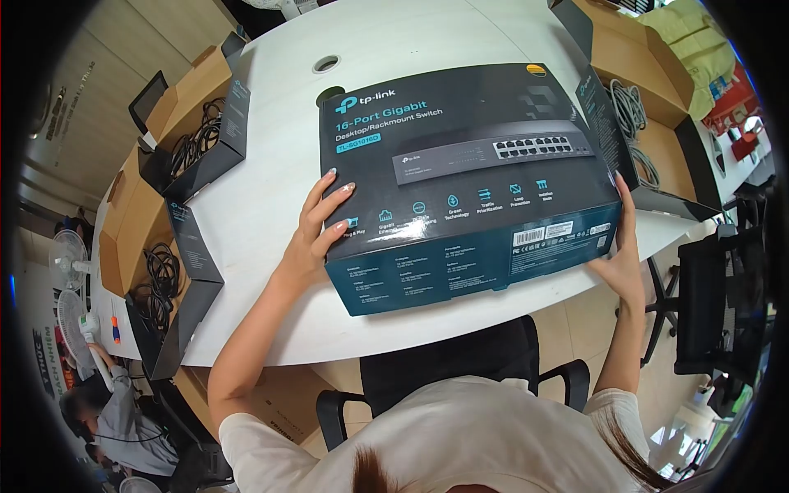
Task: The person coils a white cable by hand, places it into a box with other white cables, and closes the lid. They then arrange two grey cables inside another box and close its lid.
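Observation:
A closed black and teal tp-link switch box (460, 181) lies at the front edge of the white table (275, 90), its printed top facing up. My left hand (316, 226) holds the box's left side, with fingers spread over the top corner and the thumb side out of clear view. Around the right edge of the box, near its front corner, is my right hand (620, 246), its fingers along the side and its thumb low at the front face. The box's underside is hidden.
Open boxes with black cables (197, 135) (160, 287) stand at the left. At the right, another open box (649, 107) holds grey cables. A screwdriver (115, 329), fans (74, 320) and a seated person (127, 423) are farther left. Chairs (452, 353) stand below and right.

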